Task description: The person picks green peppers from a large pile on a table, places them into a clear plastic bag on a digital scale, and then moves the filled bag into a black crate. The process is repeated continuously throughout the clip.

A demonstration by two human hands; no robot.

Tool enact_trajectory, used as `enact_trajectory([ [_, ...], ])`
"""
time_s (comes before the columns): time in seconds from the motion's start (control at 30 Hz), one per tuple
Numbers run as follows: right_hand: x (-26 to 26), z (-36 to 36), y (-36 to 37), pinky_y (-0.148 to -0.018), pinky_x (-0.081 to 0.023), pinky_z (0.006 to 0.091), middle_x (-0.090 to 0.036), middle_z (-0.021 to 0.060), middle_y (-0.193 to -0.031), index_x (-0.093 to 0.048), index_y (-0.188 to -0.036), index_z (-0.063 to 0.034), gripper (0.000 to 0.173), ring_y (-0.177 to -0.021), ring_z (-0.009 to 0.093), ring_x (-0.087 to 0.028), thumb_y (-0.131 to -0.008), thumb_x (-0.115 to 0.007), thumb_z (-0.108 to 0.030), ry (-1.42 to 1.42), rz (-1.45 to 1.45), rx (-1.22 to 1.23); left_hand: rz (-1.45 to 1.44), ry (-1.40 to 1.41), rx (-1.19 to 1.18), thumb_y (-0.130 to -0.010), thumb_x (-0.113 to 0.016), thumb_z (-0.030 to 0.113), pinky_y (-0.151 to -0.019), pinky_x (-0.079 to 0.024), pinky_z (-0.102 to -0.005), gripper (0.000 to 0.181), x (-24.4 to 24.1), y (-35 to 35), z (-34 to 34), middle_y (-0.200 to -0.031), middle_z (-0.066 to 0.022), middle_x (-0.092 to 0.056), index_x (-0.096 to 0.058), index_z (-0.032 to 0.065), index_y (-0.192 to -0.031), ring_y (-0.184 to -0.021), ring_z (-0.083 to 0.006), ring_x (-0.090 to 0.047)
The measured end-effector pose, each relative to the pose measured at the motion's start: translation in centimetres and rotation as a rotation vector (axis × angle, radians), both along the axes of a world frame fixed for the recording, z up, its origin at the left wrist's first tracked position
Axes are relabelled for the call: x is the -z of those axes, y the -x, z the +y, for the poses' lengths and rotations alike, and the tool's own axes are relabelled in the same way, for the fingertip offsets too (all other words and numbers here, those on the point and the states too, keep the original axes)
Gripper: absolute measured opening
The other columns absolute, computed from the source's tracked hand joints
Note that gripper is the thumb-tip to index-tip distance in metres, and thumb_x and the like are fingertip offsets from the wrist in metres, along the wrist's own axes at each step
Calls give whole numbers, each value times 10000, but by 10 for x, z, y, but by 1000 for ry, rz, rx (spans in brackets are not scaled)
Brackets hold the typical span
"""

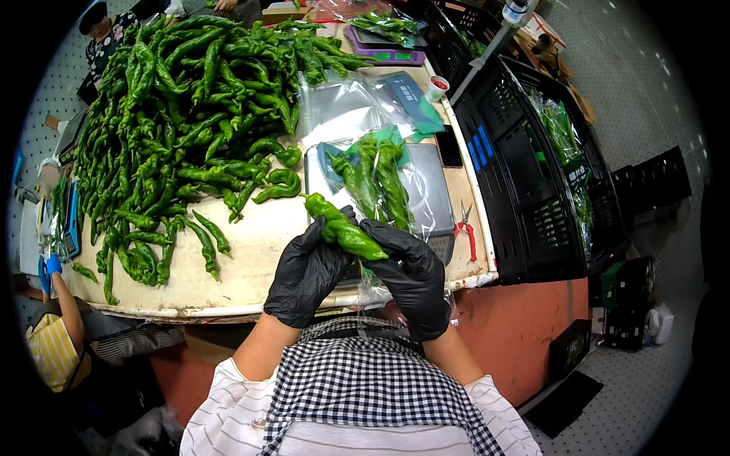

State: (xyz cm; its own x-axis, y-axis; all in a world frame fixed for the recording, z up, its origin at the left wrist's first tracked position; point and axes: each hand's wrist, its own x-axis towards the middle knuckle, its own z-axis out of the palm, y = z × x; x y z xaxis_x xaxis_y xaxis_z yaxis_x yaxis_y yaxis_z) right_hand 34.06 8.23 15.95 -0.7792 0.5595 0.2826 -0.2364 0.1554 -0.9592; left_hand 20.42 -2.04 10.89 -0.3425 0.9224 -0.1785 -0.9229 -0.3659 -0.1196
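Between my two black-gloved hands lies a twisted green chili pepper. My left hand has its fingers around the stem side, and my right hand grips the other end. Just beyond them, a clear plastic bag with several green peppers rests on a flat scale plate. A large heap of green peppers covers the left and far part of the table. Flat, clear plastic bags are stacked beyond the scale.
Red-handled pruning shears, a black phone and a small cup with red contents lie along the right table edge. Black crates stand beside it, holding bagged peppers. A purple scale is at the back. A co-worker's blue-gloved hand is far left.
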Motion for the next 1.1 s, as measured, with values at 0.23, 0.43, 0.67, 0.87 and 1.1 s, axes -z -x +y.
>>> enact_trajectory([
  [0.23, 3, 5, -4, -804, -515, 316, -634, 121, -1132, -543, -1231, -57, 503, -947, 195, -640, -765, -729, -45, -555, -173, 122, 299, 56, -3, -973, -463, 130, -1047, -370, -393, 495, -22, -10, -4, -1277, -163, -472, -270, 26, -1416, -1190, -264, -474],
  [0.43, 3, 5, -29, -459, -454, 245, -598, 78, -617, -474, -1251, -11, 370, -502, 139, -593, -961, -493, -241, 477, -392, -144, 825, 207, 46, -931, -548, 100, -1003, -393, -329, 617, -51, -16, -8, -1366, -94, -435, -231, 97, -1460, -1179, -178, -486],
  [0.67, 7, -4, -37, -507, -466, 228, -624, 77, -731, -451, -1246, -14, 359, -541, 120, -589, -982, -458, -256, 619, -363, -285, 975, 380, 146, -911, -594, 100, -992, -384, -280, 583, -54, -26, 7, -1355, -25, -453, -322, 79, -1426, -1188, -128, -461],
  [0.87, 19, -4, -38, -661, -507, 281, -615, 98, -971, -479, -1194, -27, 396, -784, 164, -616, -837, -651, -35, -120, -222, 311, 1104, 319, 109, -892, -604, 51, -997, -397, -310, 636, -50, -33, 11, -1343, -87, -445, -276, 73, -1437, -1220, -168, -443],
  [1.1, -2, 9, -50, -738, -507, 336, -643, 114, -1005, -557, -1089, -37, 473, -848, 255, -619, -664, -760, 4, -983, -187, 588, 1016, 235, 142, -884, -566, -16, -1051, -365, -320, 625, -49, -30, 4, -1482, -41, -314, -286, 63, -1437, -1256, -163, -418],
])
